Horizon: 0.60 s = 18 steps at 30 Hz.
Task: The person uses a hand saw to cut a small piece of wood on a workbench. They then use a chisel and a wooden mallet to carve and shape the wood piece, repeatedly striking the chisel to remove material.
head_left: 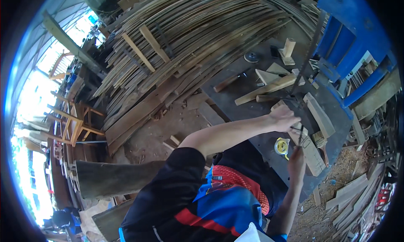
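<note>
My left hand [285, 117] is closed over the upper part of a pale wooden board [313, 158] that lies on the dark worktable [269, 137]. Dark drawn lines show on the board's face. Beside the board's middle, my right hand [296, 154] is closed around a thin dark stick-like thing [301, 135], which reaches up toward my left fingers. Its exact kind is too small to make out. Left of the board lies a yellow tape measure [281, 146]. A second wooden block [319, 115] lies to the right, with a brush-like wooden tool [320, 143] below it.
A blue bandsaw [357, 27] stands at the right, its blade [310, 48] running down to the table. Cut wood pieces [269, 88], a hammer-like tool [227, 82] and a round disc [251, 57] lie farther back. Stacked planks [198, 35] fill the far side; a wooden chair [75, 124] stands left.
</note>
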Available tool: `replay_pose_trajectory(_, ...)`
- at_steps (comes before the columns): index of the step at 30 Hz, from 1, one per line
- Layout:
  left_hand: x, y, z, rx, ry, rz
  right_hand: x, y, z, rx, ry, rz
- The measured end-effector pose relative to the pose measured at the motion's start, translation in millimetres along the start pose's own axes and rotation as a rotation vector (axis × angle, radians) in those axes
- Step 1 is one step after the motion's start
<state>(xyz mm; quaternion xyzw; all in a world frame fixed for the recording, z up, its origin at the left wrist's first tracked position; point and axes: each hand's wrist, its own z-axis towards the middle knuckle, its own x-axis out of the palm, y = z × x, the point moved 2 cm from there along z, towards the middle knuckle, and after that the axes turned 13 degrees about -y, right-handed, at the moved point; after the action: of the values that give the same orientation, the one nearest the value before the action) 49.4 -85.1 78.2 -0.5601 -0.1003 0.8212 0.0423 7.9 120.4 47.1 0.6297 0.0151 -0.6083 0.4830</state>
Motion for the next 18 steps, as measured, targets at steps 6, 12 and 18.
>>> replay_pose_trajectory(6, 4, 6, -10, -0.150, 0.004, -0.052, -3, 30, 1, 0.163, 0.105, -0.013)
replay_pose_trajectory(12, -1, 4, 5, -0.083, 0.025, 0.012, -4, 17, 5, 0.011, -0.023, 0.029)
replay_pose_trajectory(18, 19, 4, 31, -0.057, 0.005, 0.016, 5, -14, 23, 0.040, -0.059, -0.035)
